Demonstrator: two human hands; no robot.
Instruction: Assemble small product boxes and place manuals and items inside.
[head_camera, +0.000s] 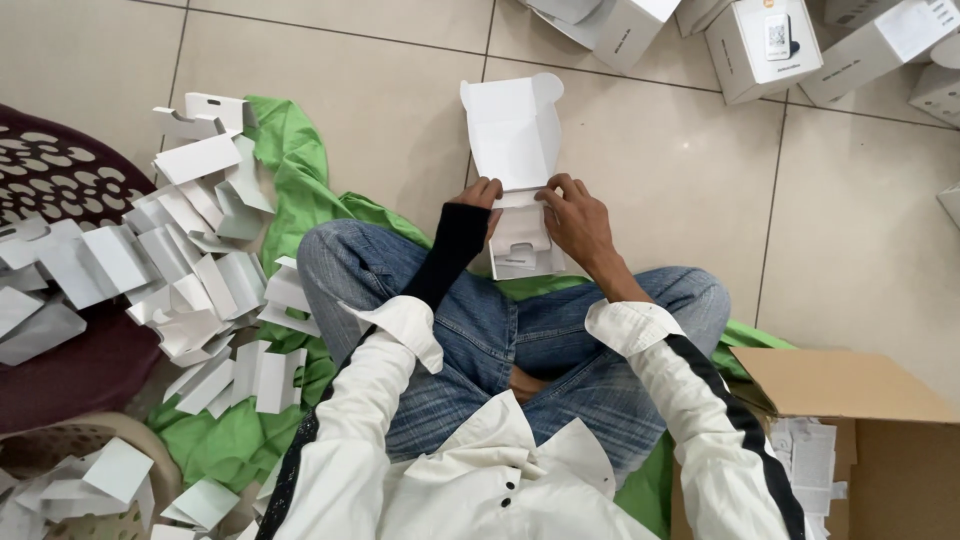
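I sit cross-legged on a green cloth (300, 190) on the tiled floor. Both hands hold a flat white cardboard box blank (515, 135) in front of my knees, its rounded flaps pointing away from me. My left hand (481, 194), in a black sleeve cover, grips the blank's lower left edge. At the lower right edge, my right hand (577, 215) has its fingers curled on the blank. A white folded insert piece (522, 245) lies under the blank, between my hands.
A heap of white folded cardboard inserts (190, 270) lies at my left on the cloth and on a dark maroon perforated tray (50, 170). Assembled white boxes (765, 45) stand at the far right. An open brown carton (850, 420) with papers is near my right elbow.
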